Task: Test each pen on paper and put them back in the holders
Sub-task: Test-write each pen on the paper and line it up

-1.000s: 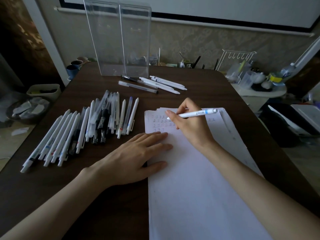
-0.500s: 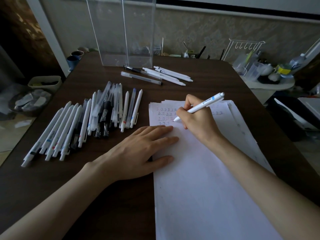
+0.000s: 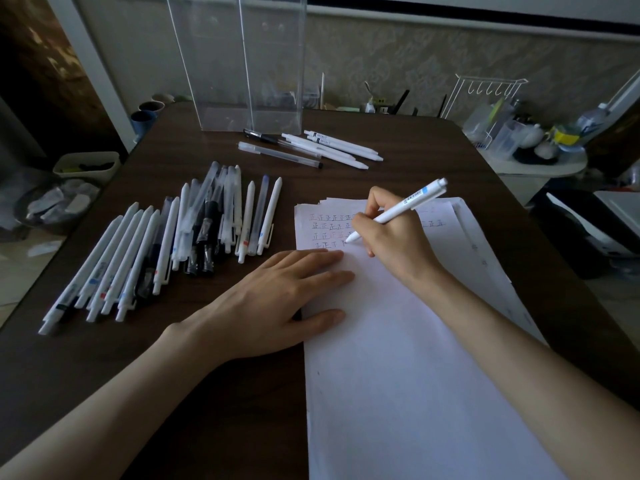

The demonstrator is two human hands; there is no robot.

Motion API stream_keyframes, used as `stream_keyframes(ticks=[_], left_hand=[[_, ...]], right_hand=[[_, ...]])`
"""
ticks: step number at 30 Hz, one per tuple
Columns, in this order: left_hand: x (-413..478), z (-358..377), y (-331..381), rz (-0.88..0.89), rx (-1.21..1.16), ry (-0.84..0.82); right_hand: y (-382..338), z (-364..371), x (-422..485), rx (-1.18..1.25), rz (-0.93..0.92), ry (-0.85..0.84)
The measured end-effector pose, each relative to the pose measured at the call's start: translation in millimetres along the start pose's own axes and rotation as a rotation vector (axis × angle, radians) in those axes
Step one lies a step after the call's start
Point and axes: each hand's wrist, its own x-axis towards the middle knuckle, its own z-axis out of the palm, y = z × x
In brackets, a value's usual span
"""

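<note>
Now right grip [image 3: 394, 239] pinches pen [image 3: 407, 205], tip on paper [image 3: 398, 368]; left grip [image 3: 277, 299] flat, released.

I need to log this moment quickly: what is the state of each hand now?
Left hand: open, fingers flat, pressing on the paper.
Right hand: closed around a white pen, tip at the paper.

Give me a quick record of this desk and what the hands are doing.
Right hand: grips a white pen, tip on the paper beside rows of marks
Left hand: flat, pressing the paper's left edge
Big pile of pens: left of the paper
Smaller group of pens: before the clear holders
Clear holders: upright, far end of table
</note>
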Motion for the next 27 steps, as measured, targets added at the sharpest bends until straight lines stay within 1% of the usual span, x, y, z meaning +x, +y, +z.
stream_keyframes(ticks=[13, 17, 19, 21, 23, 25, 27], left_hand=[[0.3, 0.5, 0.2, -0.001, -0.010, 0.009], [0.7, 0.3, -0.1, 0.000, -0.010, 0.011], [0.5, -0.2, -0.1, 0.002, -0.018, 0.019], [0.3, -0.6, -0.5, 0.000, -0.025, 0.053], [0.6, -1.2, -1.8, -0.045, -0.052, 0.126], [1.2, -2.8, -1.9, -0.135, -0.135, 0.204], [1.9, -3.4, -1.5, -0.179, -0.217, 0.241]], right_hand=[[0.8, 0.4, -0.7, 0.015, 0.026, -0.051], [2.0, -0.7, 1.0, 0.026, 0.015, -0.001], [2.5, -1.9, 1.2, 0.066, -0.013, -0.004], [2.6, -2.1, 1.5, 0.115, -0.040, -0.026], [3.3, -1.0, 2.2, 0.121, -0.055, -0.062], [4.6, -1.2, 2.0, 0.057, -0.103, -0.113], [5.9, -3.2, 0.7, -0.021, -0.183, -0.178]])
